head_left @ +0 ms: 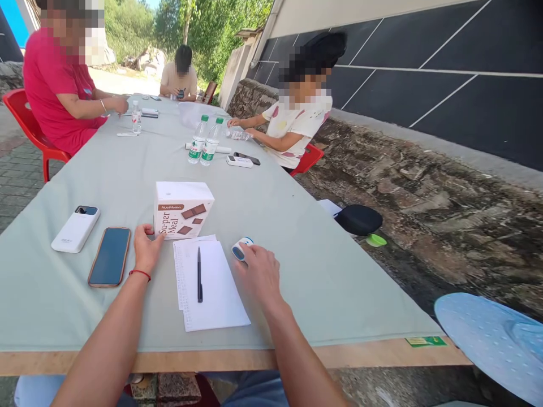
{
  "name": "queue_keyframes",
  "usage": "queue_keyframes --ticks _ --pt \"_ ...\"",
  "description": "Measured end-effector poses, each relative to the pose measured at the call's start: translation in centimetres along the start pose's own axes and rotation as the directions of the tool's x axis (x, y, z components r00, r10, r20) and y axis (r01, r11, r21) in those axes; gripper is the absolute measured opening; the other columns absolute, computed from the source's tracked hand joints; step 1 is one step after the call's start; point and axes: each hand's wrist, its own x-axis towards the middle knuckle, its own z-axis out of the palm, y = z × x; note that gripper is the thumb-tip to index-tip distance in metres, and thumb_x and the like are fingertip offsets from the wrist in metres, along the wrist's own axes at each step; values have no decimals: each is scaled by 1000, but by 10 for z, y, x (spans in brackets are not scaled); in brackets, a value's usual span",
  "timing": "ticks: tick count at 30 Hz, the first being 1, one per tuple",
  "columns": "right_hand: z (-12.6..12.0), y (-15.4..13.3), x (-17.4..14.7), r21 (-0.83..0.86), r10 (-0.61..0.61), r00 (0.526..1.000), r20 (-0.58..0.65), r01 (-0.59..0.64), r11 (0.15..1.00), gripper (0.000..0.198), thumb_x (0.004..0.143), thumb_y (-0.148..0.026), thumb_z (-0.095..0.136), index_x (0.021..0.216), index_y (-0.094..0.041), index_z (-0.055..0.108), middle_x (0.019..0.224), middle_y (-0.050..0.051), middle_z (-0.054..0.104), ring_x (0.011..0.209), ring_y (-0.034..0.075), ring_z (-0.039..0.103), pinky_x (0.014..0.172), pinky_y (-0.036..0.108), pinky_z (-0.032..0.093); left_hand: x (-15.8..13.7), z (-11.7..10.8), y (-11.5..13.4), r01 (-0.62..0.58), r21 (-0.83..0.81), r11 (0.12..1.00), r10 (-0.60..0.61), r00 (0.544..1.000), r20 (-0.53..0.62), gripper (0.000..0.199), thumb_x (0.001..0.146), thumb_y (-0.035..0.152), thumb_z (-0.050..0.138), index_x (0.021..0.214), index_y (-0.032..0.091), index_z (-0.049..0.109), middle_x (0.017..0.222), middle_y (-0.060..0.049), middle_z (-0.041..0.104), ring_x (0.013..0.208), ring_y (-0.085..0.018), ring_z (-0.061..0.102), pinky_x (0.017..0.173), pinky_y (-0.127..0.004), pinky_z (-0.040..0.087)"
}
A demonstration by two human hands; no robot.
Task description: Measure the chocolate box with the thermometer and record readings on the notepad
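My left hand [146,250] is at the lower left corner of a white and brown snack box [183,212] printed with chocolate pieces. The thumb lies along its front face and the other fingers curl at its side; the box stands upright on the table. Further right, my right hand [261,272] has its fingers on a small white and blue device [240,250], which looks like a fingertip pulse oximeter resting on the cloth. Between my forearms lie white paper sheets [220,302], with a black pen [199,277] on top.
Left of the box are a phone [109,257] and a white power bank [76,229]. Two water bottles [203,141] stand beyond it, near another white power bank [240,161]. Several people sit around the cloth-covered table [322,282]. A light blue hat [496,339] is at the right.
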Motion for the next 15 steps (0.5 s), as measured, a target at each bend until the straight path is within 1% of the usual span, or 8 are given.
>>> queue_keyframes --ticks 2,5,8,10,12,13,14,15 --pt "9 -16 6 93 -274 962 -7 274 957 33 88 -16 53 117 -26 64 104 10 61 96 25 53 82 38 37 -3 -1 4 31 15 999 -32 999 44 20 71 33 69 75 21 54 73 2 54 68 -15 52 66 -28 44" --pt "19 -34 23 149 -549 833 62 536 831 36 91 -8 46 109 -28 69 93 7 60 83 20 50 77 34 36 -12 -5 13 -1 104 995 -13 990 138 32 76 37 64 56 21 43 56 4 47 56 -13 44 56 -26 34" --pt "19 -37 43 137 -692 713 116 678 722 32 94 -9 43 94 -26 71 84 5 58 78 19 46 77 34 34 -23 -7 21 -107 226 968 43 962 268 33 77 38 64 54 21 47 52 4 47 54 -13 43 54 -26 30" --pt "15 -33 51 129 -764 626 158 754 645 30 95 -11 43 86 -23 69 79 5 58 77 19 45 76 34 33 -28 -7 25 -227 253 941 107 904 413 19 74 34 69 65 22 58 60 3 53 58 -14 49 56 -26 31" --pt "10 -27 55 132 -804 559 203 798 588 30 94 -9 42 81 -20 67 76 5 58 74 19 44 74 33 33 -31 -5 27 -330 265 906 141 825 548 9 72 27 72 79 24 66 70 2 59 64 -16 54 57 -26 33" --pt "8 -24 55 139 -810 546 213 804 578 29 93 -9 42 78 -20 65 74 5 58 72 18 44 72 33 33 -32 -4 27 -362 279 889 139 795 590 11 73 24 71 84 25 68 73 1 60 67 -17 55 57 -26 33" --pt "7 -22 53 150 -805 557 205 795 588 28 92 -9 42 77 -19 63 72 5 57 70 18 44 70 33 33 -32 -3 28 -380 296 876 131 780 613 11 75 23 68 86 25 68 74 1 61 68 -17 56 57 -27 33" --pt "6 -21 51 167 -787 593 170 769 617 26 91 -10 43 75 -20 62 70 4 57 67 18 45 68 32 33 -32 -3 28 -389 310 867 129 778 615 9 78 23 65 86 25 68 74 0 62 68 -18 57 57 -27 33"
